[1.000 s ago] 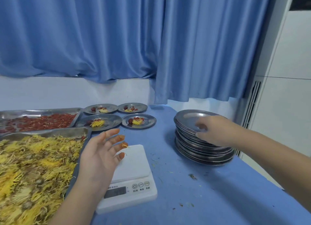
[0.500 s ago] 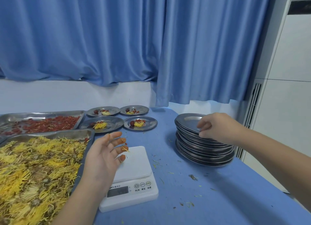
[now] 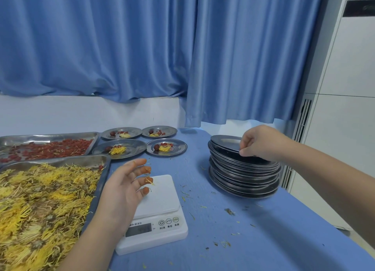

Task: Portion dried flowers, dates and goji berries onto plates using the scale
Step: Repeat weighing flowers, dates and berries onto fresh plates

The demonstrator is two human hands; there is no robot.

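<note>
A white digital scale (image 3: 160, 199) sits on the blue table with nothing on its platform. My left hand (image 3: 123, 187) hovers over the scale's left side, fingers spread and stained orange, with bits of petal stuck to them. My right hand (image 3: 261, 142) pinches the near rim of the top plate (image 3: 225, 141) of a tall stack of steel plates (image 3: 243, 177) at the right, and that plate sits tilted. A tray of yellow dried flowers (image 3: 40, 205) lies at the left. Behind it is a tray of red goji berries (image 3: 50, 147).
Several small steel plates (image 3: 166, 147) with portions of flowers, a date and berries stand behind the scale. Petal scraps litter the blue tabletop (image 3: 243, 230). A blue curtain (image 3: 182, 47) hangs behind, and a white cabinet (image 3: 345, 108) stands at the right.
My right hand went from lying flat on the plate stack to pinching the top plate's rim and tilting it up. My left hand stayed over the scale.
</note>
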